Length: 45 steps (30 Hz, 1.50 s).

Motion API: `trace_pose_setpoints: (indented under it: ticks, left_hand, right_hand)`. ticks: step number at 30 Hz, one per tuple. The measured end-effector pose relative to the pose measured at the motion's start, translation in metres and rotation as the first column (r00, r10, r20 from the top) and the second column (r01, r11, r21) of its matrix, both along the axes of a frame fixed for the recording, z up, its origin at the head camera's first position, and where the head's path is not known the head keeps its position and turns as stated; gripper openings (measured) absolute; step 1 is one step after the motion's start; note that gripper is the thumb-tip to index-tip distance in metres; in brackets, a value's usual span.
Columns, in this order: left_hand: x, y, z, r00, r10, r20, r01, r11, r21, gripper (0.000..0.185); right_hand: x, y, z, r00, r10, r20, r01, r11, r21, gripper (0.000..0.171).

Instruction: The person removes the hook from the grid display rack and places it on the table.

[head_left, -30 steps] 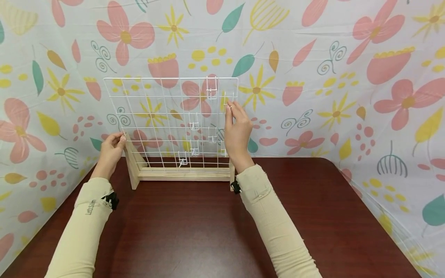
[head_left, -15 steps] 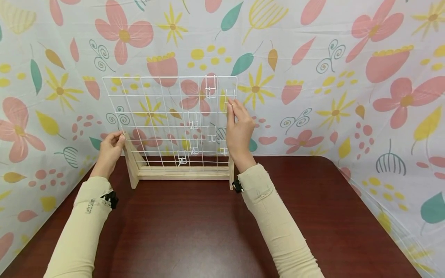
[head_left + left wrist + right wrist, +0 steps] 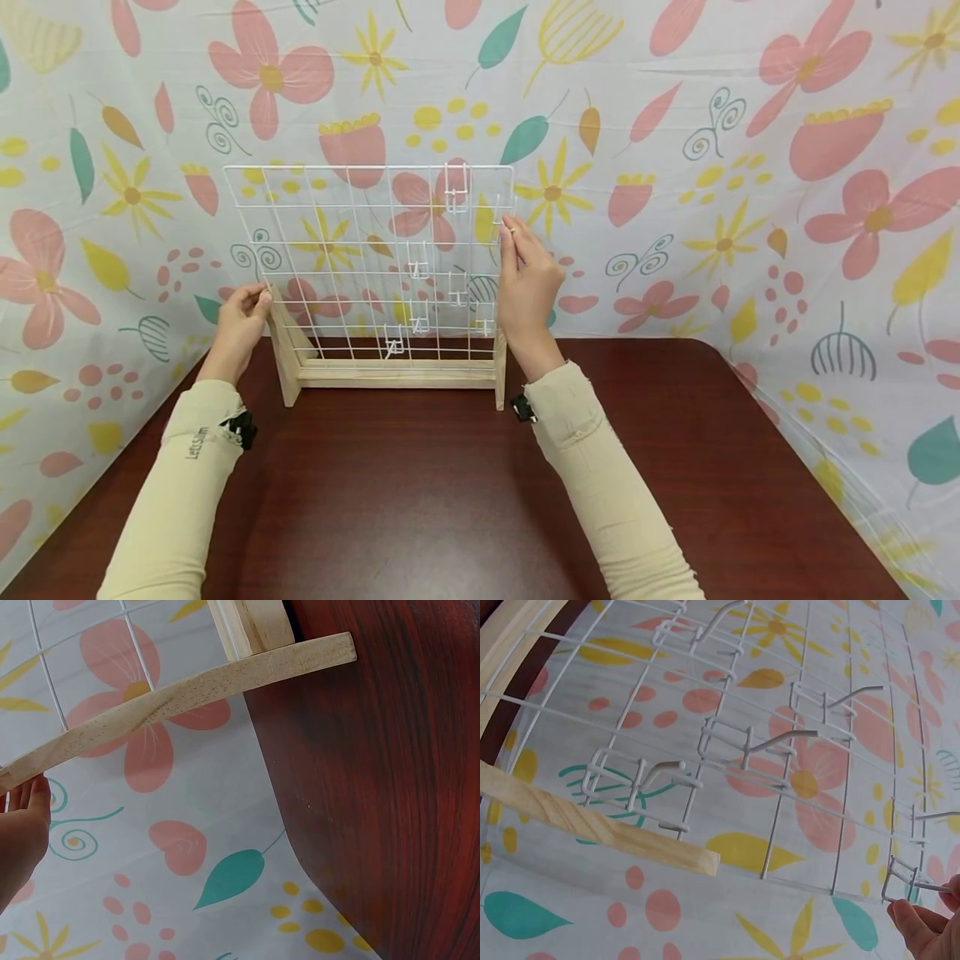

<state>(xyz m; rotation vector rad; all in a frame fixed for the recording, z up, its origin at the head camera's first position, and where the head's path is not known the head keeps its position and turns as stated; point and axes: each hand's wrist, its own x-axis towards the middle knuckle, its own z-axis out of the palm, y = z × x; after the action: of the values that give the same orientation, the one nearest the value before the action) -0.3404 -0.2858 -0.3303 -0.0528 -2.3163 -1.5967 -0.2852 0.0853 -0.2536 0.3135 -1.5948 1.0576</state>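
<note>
A white wire grid panel (image 3: 337,167) stands upright in a pale wooden stand (image 3: 397,379). My left hand (image 3: 242,321) holds the top of the stand's left upright with its fingertips; the left wrist view has those fingers (image 3: 37,796) at the wood's edge. Between thumb and fingers, my right hand (image 3: 532,279) pinches a white wire hook (image 3: 930,886) at the panel's right edge. Whether that hook is latched onto the wires I cannot tell. Several similar hooks (image 3: 751,748) hang on the grid, their prongs sticking out.
The stand rests near the back of a dark red-brown wooden table (image 3: 390,483). A flower-patterned cloth (image 3: 645,75) rises behind the panel and along both sides. The right upright (image 3: 607,817) of the stand ends well below the pinched hook.
My right hand has shifted a little to the right, and the pinched hook has moved with it to the panel's edge. The left hand, stand and other hooks stay put.
</note>
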Motion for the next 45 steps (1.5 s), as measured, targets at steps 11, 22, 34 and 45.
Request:
trace_pose_setpoints:
  ticks: [11, 22, 34, 45]
  left_hand:
    - [-0.001, -0.001, 0.000, 1.000, 0.003, 0.025, -0.003, 1.000, 0.000, 0.052]
    - [-0.001, 0.000, 0.003, 1.000, -0.017, 0.022, 0.017, 1.000, 0.018, 0.052]
    - [0.000, 0.000, 0.002, 0.999, -0.025, 0.019, 0.025, 1.000, 0.009, 0.052]
    - [-0.002, -0.001, 0.000, 0.999, -0.027, 0.018, 0.026, 0.999, 0.025, 0.052]
  right_hand:
    - [0.007, 0.009, -0.007, 1.000, -0.003, -0.008, 0.004, 1.000, 0.021, 0.024]
    - [0.018, 0.018, -0.014, 1.000, 0.023, -0.006, -0.022, 0.999, 0.040, 0.025]
    - [0.023, 0.026, -0.022, 1.000, 0.004, -0.021, -0.003, 0.998, 0.069, 0.023]
    - [0.023, 0.037, -0.034, 0.997, 0.025, -0.067, -0.016, 0.991, 0.136, 0.020]
